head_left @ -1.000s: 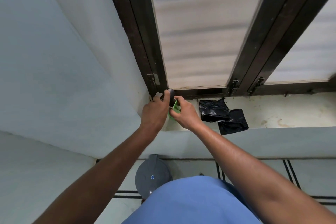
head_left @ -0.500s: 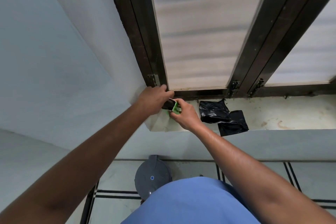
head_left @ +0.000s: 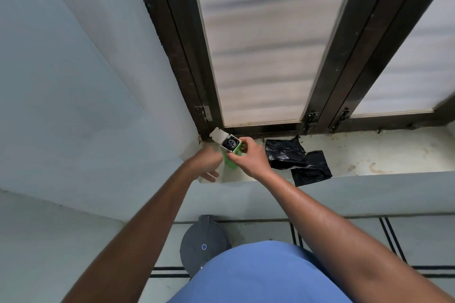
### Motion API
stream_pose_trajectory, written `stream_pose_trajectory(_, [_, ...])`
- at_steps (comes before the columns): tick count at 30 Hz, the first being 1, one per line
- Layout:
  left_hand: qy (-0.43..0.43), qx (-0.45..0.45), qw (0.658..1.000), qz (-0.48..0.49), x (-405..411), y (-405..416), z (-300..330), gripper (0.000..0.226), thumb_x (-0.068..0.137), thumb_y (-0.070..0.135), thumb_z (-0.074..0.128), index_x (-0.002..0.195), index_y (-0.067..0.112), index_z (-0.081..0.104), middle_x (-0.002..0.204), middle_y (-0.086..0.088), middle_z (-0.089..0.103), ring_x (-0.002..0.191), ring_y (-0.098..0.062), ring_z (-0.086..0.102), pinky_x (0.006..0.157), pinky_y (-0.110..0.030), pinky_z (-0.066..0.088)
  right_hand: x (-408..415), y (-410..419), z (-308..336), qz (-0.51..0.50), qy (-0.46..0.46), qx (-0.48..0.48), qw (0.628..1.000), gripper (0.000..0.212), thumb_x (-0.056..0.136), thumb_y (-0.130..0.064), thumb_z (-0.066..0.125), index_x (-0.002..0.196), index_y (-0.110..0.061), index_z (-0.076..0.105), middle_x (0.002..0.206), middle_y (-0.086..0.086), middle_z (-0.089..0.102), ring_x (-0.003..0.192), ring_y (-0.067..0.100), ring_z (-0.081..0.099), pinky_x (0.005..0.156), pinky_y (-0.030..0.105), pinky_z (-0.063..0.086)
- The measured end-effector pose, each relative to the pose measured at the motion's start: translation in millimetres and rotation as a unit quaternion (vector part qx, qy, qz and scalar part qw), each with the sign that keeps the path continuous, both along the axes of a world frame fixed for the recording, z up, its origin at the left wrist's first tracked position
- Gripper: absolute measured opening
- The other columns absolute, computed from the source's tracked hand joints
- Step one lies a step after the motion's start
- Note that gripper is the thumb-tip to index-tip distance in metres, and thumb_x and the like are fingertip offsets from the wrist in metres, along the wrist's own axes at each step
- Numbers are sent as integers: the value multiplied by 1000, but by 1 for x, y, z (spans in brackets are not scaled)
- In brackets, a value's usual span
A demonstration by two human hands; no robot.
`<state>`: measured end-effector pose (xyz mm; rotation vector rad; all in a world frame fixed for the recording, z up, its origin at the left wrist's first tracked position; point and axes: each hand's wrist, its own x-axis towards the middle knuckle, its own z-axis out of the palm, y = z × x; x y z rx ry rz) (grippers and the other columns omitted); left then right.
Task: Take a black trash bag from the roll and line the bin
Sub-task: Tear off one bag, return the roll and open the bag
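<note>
My right hand (head_left: 251, 157) holds a small green and white box (head_left: 230, 155) over the left end of the window sill. The box's top flap is open, and a black trash bag roll (head_left: 230, 143) shows inside it. My left hand (head_left: 205, 165) is just left of the box, blurred, fingers spread, holding nothing. Two folded black trash bags (head_left: 294, 158) lie on the sill to the right of my right hand. On the floor below the sill stands the grey bin (head_left: 205, 245) with its lid closed.
The pale sill (head_left: 369, 155) runs right along the dark-framed window (head_left: 266, 44). A wall closes in on the left. The tiled floor (head_left: 430, 241) with black lines stretches right of the bin. My blue shirt hides part of the bin.
My left hand came off the top of the box and dropped down and left. The box's flap now stands open, with the roll visible inside.
</note>
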<state>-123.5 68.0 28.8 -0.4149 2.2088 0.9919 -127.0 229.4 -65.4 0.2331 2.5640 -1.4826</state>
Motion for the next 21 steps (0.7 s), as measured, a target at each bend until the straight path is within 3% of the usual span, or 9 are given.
stream_pose_trajectory(2, [-25,153,978,138,2,-2,-15,27,109,12,52,131,0,62,114,-14,68,114,-35,72,103,-56,62,-2,-1,-6,-39,-36,-54,997,82,81,-48,97,147,-16,62,128,-4,69,120,14,67,102,31,54])
stream_pose_trajectory(4, [-28,268,935,229,2,-4,-24,28,108,15,55,130,3,68,114,-15,71,114,-33,72,101,-56,63,-2,-1,-7,-73,-71,-144,984,87,74,-59,97,142,-19,62,133,-2,71,122,16,70,110,41,60])
stream_pose_trajectory(7, [0,351,884,309,-2,-11,-35,28,111,27,56,114,7,74,111,-14,77,116,-33,74,93,-56,64,-1,-2,6,-115,-117,-304,938,63,90,-66,82,132,-23,63,137,5,69,124,21,70,105,50,63])
stream_pose_trajectory(9, [22,348,885,310,-6,-12,-42,27,112,25,57,116,6,75,118,-14,80,119,-31,74,94,-54,64,-2,-1,14,-133,-146,-346,917,51,106,-64,63,135,-22,67,137,4,69,126,25,68,105,51,62])
stream_pose_trajectory(11, [55,303,906,289,-9,-10,-48,18,108,13,64,125,8,69,131,-17,76,117,-30,75,93,-48,65,-1,0,15,-132,-153,-334,921,43,111,-57,56,129,-22,74,138,3,73,128,27,70,105,54,63])
stream_pose_trajectory(15, [76,255,926,267,-17,-11,-60,61,97,2,77,150,15,50,140,-19,68,108,-30,77,85,-41,68,5,0,8,-98,-123,-289,944,25,103,-31,80,124,-18,76,126,3,80,125,23,74,97,51,67])
stream_pose_trajectory(17, [61,270,928,250,-20,-14,-64,53,98,2,76,144,20,59,140,-17,70,111,-30,78,82,-40,69,6,-1,5,-86,-109,-269,953,29,99,-28,86,123,-18,73,123,3,79,121,23,75,101,57,65])
stream_pose_trajectory(21, [98,255,936,223,-20,-13,-62,25,103,-3,63,113,18,74,130,-14,76,112,-29,78,86,-39,68,7,-3,11,-74,-86,-238,965,39,94,-30,87,128,-28,69,128,3,75,124,24,73,100,57,66])
